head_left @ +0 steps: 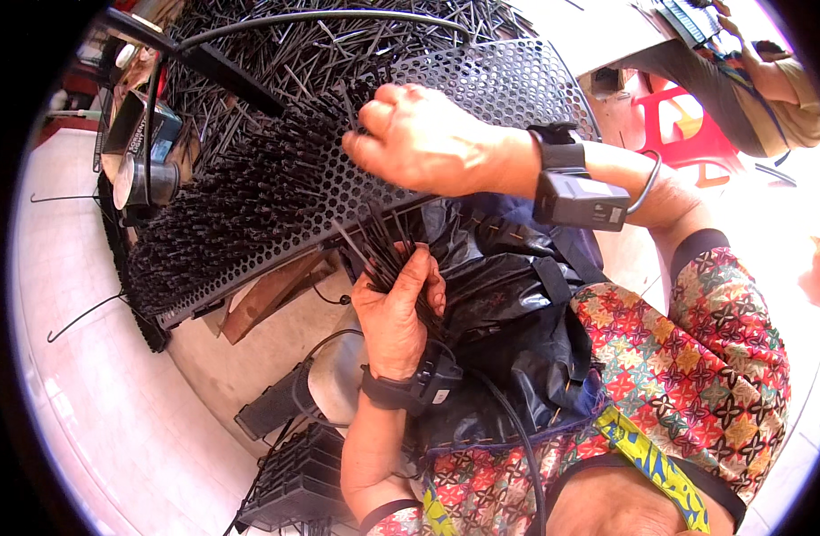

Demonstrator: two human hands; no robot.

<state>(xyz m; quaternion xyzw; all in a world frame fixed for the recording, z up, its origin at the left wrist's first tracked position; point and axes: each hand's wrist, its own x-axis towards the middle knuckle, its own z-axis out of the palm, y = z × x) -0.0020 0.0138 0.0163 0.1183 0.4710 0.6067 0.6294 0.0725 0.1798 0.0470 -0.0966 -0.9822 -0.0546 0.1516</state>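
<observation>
My left hand [392, 313] is wrapped round a bundle of thin black strips [385, 248], whose ends stick up past the thumb. Above and beyond it, my right hand [419, 138] hovers over a black perforated board [508, 80] with its fingers pinched together. What lies between those fingertips is hidden. The left part of the board is crowded with black tufts [240, 205] standing in its holes, while bare holes show toward the right. Both wrists carry black strapped devices.
Behind the board lies a big heap of loose black strips [338, 45]. A black metal bar [222, 71] crosses above. At left stand a wire spool [146, 183] and a box [160, 129]. Black crates [303, 478] sit below. Another person works near a red stool [678, 134].
</observation>
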